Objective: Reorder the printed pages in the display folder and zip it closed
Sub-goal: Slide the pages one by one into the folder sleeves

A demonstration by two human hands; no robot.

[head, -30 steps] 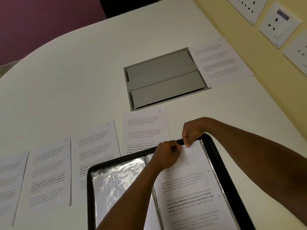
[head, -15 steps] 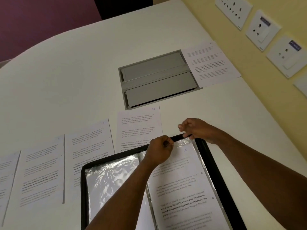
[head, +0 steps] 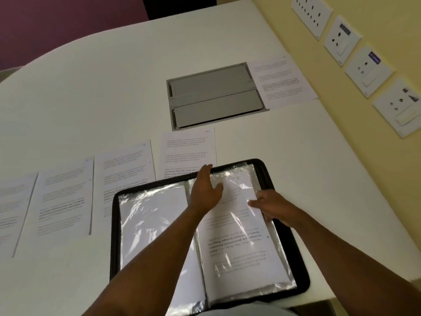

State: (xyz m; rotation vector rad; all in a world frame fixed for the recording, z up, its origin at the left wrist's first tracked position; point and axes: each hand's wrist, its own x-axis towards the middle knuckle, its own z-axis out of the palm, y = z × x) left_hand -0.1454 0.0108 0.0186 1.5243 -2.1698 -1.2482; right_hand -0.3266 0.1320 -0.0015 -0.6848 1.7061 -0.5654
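While the display folder lies open, we note the left hand flat on its sleeved page, and the right hand fingering that page's edge.

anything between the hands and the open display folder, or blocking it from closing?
Nothing between: both the left hand and right hand already rest on the display folder's right sleeve page. For closing, only those hands lie across the open pages.

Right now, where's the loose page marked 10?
In the head view, the page marked 10 lies flat on the white table, just beyond the open display folder, whose top edge covers its bottom, and near the grey floor-box hatch.
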